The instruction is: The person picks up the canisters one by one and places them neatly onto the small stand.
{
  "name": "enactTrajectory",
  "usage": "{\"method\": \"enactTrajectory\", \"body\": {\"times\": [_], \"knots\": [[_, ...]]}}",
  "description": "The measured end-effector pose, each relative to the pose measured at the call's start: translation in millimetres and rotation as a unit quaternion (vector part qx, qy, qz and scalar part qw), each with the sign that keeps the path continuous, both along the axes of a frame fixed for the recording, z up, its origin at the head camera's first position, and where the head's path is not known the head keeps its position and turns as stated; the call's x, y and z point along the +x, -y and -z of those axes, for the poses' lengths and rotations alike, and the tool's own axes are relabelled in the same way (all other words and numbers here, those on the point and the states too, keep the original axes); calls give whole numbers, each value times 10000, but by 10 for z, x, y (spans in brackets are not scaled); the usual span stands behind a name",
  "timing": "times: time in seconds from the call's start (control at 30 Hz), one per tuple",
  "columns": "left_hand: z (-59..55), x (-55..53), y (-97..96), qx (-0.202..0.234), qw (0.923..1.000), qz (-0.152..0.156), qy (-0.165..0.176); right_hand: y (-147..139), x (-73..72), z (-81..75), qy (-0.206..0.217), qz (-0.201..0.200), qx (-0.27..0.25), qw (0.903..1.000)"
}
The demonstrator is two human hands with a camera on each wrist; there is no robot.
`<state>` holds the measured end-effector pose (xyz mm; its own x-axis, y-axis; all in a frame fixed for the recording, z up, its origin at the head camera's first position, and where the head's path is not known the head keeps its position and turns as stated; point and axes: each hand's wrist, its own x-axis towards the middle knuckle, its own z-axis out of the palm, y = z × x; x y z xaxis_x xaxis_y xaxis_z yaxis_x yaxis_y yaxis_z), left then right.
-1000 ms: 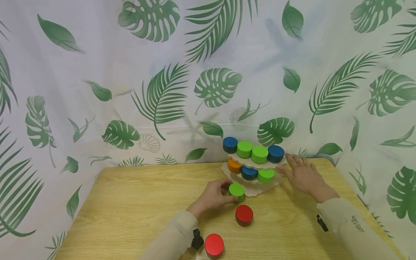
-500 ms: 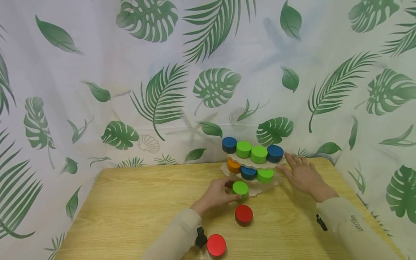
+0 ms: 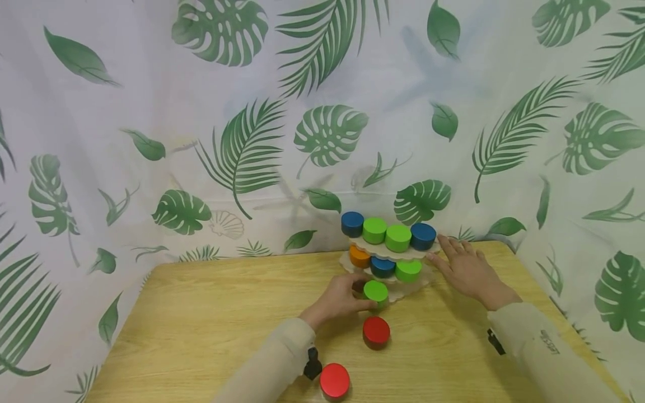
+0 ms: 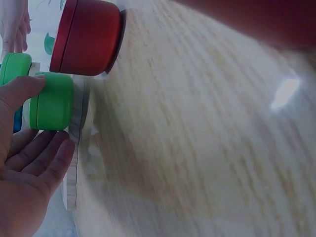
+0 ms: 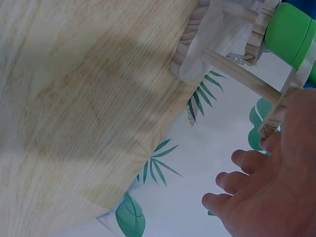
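My left hand (image 3: 340,299) pinches a green lidded round tin (image 3: 375,292) between thumb and fingers, at the front of a tiered wooden stand with scalloped edges (image 3: 423,277). The left wrist view shows that tin (image 4: 55,101) over the stand's bottom board (image 4: 71,182); whether it touches the board, I cannot tell. My right hand (image 3: 468,271) touches the right end of the stand's upper tier with outstretched fingers; its lower fingers (image 5: 232,182) hang free. Blue (image 3: 423,236) and green tins (image 3: 398,238) line the upper tier. Below sit an orange (image 3: 360,256), a blue (image 3: 383,266) and a green tin (image 3: 409,270).
Two red tins stand on the wooden table (image 3: 216,319): one (image 3: 376,332) just in front of the stand, another (image 3: 335,382) nearer, beside my left wrist. A leaf-printed curtain (image 3: 252,140) hangs behind the table's back edge.
My left hand has carried the green tin slightly right, in over the front of the stand. The right hand stays at the upper tier's end. The view has shifted slightly.
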<state>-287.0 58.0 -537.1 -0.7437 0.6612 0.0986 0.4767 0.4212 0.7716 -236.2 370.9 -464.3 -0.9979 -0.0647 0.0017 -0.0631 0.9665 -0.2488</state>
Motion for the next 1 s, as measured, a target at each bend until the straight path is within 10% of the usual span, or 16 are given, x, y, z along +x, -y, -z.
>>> {"method": "enactTrajectory", "body": {"times": [1.0], "knots": [[-13, 65, -128, 468, 9969, -553, 299, -6, -10, 15, 45, 17, -23, 10000]]}}
